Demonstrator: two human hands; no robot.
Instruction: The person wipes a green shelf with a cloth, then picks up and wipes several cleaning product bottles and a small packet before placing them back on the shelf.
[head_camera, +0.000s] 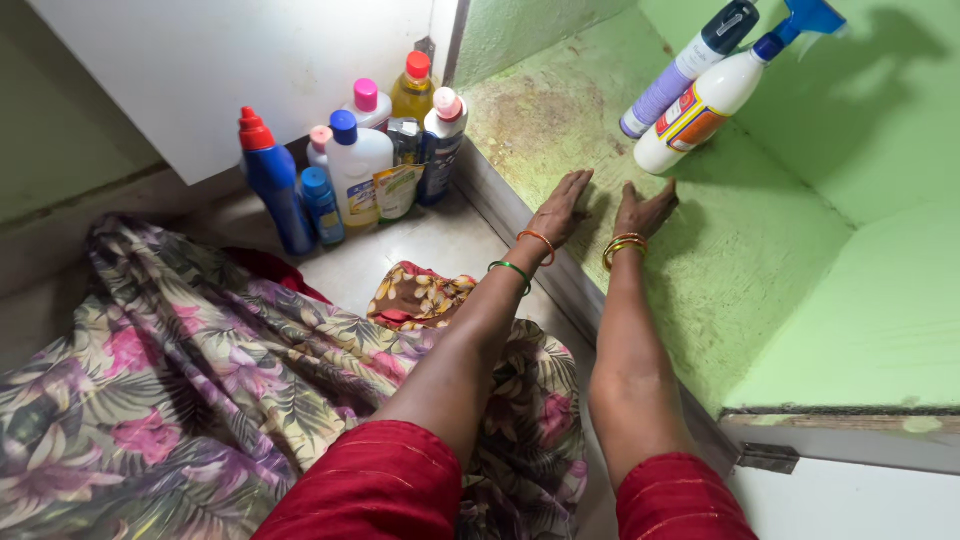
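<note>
Head: both hands flat in green cabinet w/ two bottles.

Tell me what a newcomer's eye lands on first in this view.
First, the two bare hands, left hand and right hand, lying flat side by side on the stained green cupboard floor, bangles on both wrists. Next, the two spray bottles leaning at the back of the cupboard, and the cluster of cleaning bottles standing on the room's floor to the left, beside the flowered fabric.
</note>
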